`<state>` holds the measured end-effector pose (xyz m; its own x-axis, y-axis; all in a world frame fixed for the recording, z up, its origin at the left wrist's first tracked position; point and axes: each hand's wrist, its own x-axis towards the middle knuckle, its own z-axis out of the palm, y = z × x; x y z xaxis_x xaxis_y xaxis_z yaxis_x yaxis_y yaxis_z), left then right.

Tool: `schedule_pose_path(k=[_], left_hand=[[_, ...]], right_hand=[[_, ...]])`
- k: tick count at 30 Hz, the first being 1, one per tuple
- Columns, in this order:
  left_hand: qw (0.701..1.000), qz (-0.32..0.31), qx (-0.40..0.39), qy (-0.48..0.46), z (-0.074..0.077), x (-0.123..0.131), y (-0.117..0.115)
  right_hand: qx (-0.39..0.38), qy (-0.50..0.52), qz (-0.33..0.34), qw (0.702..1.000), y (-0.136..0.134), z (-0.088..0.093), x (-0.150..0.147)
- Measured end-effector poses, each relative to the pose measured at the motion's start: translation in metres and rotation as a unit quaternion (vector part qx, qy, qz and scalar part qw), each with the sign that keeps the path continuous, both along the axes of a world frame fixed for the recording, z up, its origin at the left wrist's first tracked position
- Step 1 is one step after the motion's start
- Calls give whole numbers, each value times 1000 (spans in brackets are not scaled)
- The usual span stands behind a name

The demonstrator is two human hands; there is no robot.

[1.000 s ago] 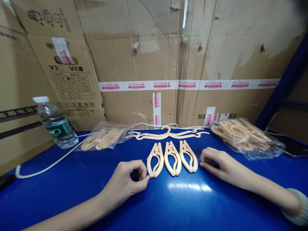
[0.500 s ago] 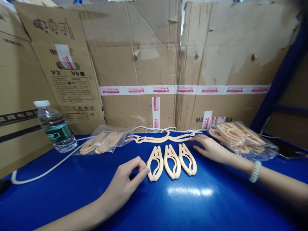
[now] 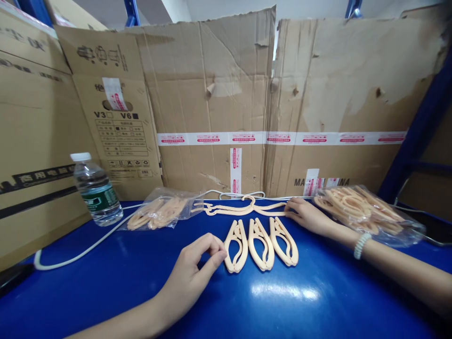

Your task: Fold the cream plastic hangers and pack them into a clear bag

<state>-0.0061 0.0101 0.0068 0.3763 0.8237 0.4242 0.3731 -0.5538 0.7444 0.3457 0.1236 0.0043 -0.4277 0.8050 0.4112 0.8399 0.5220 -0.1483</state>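
Three folded peach plastic hangers (image 3: 260,244) lie side by side on the blue table (image 3: 282,306). Behind them an unfolded hanger (image 3: 243,208) of the same colour lies flat. My left hand (image 3: 192,273) rests on the table just left of the leftmost folded hanger, thumb and forefinger curled in a loose pinch with nothing in them. My right hand (image 3: 308,216), with a bead bracelet on its wrist, reaches to the right end of the unfolded hanger, fingers curled on its tip.
A clear bag of hangers (image 3: 160,213) lies at the back left, a fuller bag (image 3: 367,211) at the back right. A water bottle (image 3: 97,192) stands at the left. A white cable (image 3: 81,253) runs along the back. Cardboard boxes (image 3: 226,94) wall the rear.
My right hand has moved from beside the folded hangers up to the unfolded hanger's right end and closed on it. My left hand stays in place. The view tilted up slightly.
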Motion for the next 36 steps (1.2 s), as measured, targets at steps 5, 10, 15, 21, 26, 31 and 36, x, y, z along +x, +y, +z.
schedule_pose_path(k=[5,10,15,21,26,31,36], left_hand=[[1000,14,-22,1,0,0,-1],[999,23,-43,-12,1,2,-1],[997,32,-54,-42,5,0,2],[995,45,-66,-62,8,-5,8],[993,32,-90,-66,7,-6,9],[980,69,-145,-119,4,-1,7],[961,73,-180,-195,-4,6,3]], right_hand=[[7,8,23,1000,-24,16,-1],[31,26,-22,999,-58,38,8],[61,119,-52,990,-81,40,24],[48,175,-56,982,-89,30,34],[35,195,-39,979,-99,40,23],[34,194,-40,980,-106,45,15],[17,178,-18,984,-108,40,16]])
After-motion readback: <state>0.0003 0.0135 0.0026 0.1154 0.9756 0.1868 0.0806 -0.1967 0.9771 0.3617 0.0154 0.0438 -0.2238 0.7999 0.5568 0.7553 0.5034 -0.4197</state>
